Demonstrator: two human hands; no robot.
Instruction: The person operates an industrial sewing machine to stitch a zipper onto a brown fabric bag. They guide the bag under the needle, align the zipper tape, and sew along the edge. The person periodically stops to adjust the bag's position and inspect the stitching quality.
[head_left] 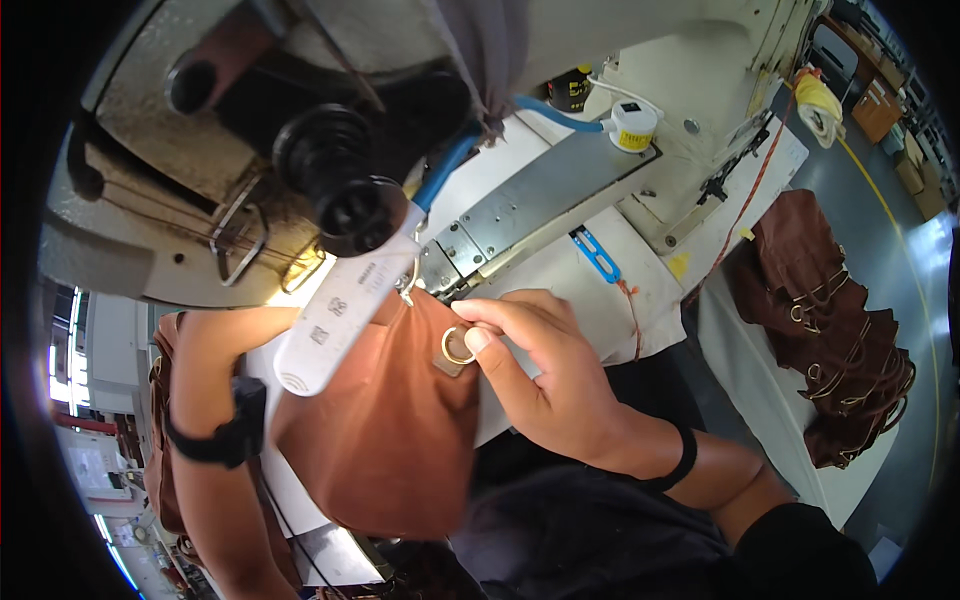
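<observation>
A brown leather piece (375, 440) hangs from beneath the sewing machine needle area, with a gold ring (448, 345) on a small tab at its right. My right hand (540, 370) pinches the leather by this ring, thumb against the ring and index finger reaching toward the metal presser foot (408, 295). My left hand (245, 330) reaches in from the left behind a white elongated attachment (330, 325); its fingers are hidden there.
The machine arm (590, 40) spans the top, above a metal bed plate (530, 200). A blue slotted guide (595, 252) lies on the white tabletop. Stacked brown leather bags with gold rings (830, 370) lie on a pale surface at right, beside a floor aisle with shelving and boxes.
</observation>
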